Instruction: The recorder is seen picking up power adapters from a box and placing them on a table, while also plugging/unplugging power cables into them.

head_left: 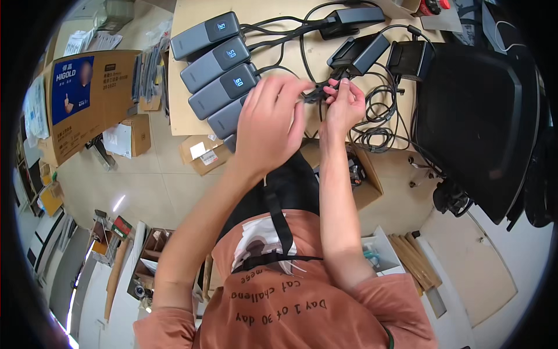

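Observation:
Over the table's front edge, my right hand point(344, 107) pinches a bundle of black cable point(321, 92) between thumb and fingers. My left hand point(273, 116) is just left of it, blurred by motion. Its fingers curl together beside the bundle, and whatever lies in them is hidden. Several grey power banks point(216, 65) lie in a slanting row at the left, three with lit displays. Behind my left hand, part of that row is covered. Cables run from them to a black power adapter point(356, 22); another black adapter point(359, 53) rests just beyond my right hand.
Loops of black cable point(375, 139) hang at the table's point(273, 55) front right. A third adapter point(407, 61) sits beside a black chair point(476, 110). Cardboard boxes stand below the table, with a large printed carton point(110, 87) at the left.

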Demonstrator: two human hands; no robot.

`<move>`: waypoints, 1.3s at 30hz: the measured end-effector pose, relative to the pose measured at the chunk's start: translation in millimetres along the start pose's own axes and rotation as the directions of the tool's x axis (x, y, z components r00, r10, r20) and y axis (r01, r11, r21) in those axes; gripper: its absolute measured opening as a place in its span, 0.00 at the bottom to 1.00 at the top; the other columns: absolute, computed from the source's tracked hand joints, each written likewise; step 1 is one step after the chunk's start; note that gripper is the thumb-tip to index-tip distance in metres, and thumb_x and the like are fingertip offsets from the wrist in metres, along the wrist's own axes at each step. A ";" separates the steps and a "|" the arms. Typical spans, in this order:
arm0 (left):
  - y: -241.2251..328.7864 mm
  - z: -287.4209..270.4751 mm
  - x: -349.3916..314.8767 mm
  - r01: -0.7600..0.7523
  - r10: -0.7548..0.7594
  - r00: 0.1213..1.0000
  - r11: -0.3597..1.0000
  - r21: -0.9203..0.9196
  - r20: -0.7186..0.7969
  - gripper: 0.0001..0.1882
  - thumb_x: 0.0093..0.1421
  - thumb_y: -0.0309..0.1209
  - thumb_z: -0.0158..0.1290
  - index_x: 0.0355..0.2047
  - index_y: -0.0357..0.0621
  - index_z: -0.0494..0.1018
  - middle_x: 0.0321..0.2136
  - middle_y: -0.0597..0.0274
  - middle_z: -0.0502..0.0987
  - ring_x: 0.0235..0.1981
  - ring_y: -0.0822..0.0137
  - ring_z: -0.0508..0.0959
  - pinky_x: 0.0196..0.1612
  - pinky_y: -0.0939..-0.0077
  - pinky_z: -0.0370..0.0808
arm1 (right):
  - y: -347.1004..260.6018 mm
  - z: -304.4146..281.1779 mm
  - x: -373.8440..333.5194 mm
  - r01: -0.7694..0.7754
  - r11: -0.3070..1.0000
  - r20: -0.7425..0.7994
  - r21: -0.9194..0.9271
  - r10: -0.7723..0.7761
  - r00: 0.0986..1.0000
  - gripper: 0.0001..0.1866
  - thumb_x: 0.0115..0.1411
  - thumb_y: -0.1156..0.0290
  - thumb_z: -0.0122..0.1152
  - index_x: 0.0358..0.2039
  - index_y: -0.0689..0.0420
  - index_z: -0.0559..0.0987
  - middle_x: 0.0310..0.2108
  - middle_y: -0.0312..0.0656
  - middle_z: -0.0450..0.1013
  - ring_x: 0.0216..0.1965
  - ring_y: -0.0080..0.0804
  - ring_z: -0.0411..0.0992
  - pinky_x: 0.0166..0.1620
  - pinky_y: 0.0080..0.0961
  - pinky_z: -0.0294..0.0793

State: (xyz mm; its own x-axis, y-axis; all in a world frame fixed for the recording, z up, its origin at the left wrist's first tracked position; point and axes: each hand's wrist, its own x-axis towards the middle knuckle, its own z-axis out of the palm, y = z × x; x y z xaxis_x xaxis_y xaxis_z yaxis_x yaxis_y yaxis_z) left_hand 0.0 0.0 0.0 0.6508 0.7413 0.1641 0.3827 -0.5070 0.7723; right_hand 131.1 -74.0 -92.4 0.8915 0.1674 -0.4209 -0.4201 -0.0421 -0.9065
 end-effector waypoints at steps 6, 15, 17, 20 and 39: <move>15.9 29.6 104.2 -0.261 0.263 0.964 0.964 -0.047 0.039 0.11 0.61 0.24 0.55 0.44 0.41 0.76 0.39 0.53 0.79 0.39 0.49 0.80 0.40 0.60 0.77 | -0.3 26.6 -11.0 0.026 0.992 -0.163 0.123 -0.006 0.987 0.09 0.69 0.72 0.57 0.42 0.64 0.71 0.32 0.46 0.79 0.26 0.22 0.75 0.23 0.14 0.66; 57.3 93.8 160.6 -0.197 -0.097 0.773 0.902 0.384 0.626 0.20 0.54 0.43 0.67 0.34 0.37 0.81 0.34 0.51 0.84 0.39 0.51 0.85 0.42 0.61 0.83 | -0.4 30.3 -0.4 0.012 0.922 -0.187 0.386 0.066 0.980 0.09 0.66 0.77 0.60 0.43 0.68 0.72 0.40 0.46 0.79 0.36 0.25 0.77 0.37 0.19 0.75; 57.6 102.9 158.2 -0.211 -0.096 0.779 0.891 0.402 0.620 0.18 0.53 0.40 0.68 0.35 0.38 0.82 0.34 0.50 0.84 0.39 0.51 0.85 0.42 0.61 0.83 | 7.9 26.6 5.3 -0.033 0.839 -0.110 0.544 0.110 0.988 0.10 0.64 0.81 0.61 0.44 0.68 0.72 0.44 0.50 0.78 0.43 0.30 0.78 0.46 0.23 0.78; 62.5 103.7 156.5 -0.103 -0.205 0.805 0.876 0.472 0.556 0.14 0.52 0.32 0.67 0.36 0.37 0.82 0.33 0.47 0.84 0.38 0.49 0.85 0.42 0.61 0.83 | 13.0 27.4 7.0 -0.031 0.827 -0.127 0.562 0.124 0.984 0.12 0.62 0.83 0.62 0.44 0.69 0.71 0.47 0.53 0.77 0.48 0.34 0.77 0.53 0.26 0.77; 27.7 -6.3 -86.9 0.084 -0.045 0.849 0.995 -0.052 0.527 0.15 0.61 0.24 0.56 0.49 0.36 0.73 0.39 0.51 0.78 0.40 0.61 0.80 0.46 0.67 0.77 | 11.5 -164.3 -92.5 0.091 0.982 0.087 -0.163 -0.078 0.993 0.05 0.67 0.76 0.57 0.41 0.61 0.77 0.29 0.38 0.79 0.27 0.21 0.78 0.30 0.16 0.77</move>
State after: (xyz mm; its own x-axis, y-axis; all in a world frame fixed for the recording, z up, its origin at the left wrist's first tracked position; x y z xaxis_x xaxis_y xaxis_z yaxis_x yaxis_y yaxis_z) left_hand -50.1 -75.7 11.0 0.8809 0.4198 -0.2186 0.4018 -0.4191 0.8142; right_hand 71.7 -251.8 -69.3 0.9034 0.2553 -0.3446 -0.3038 -0.1864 -0.9343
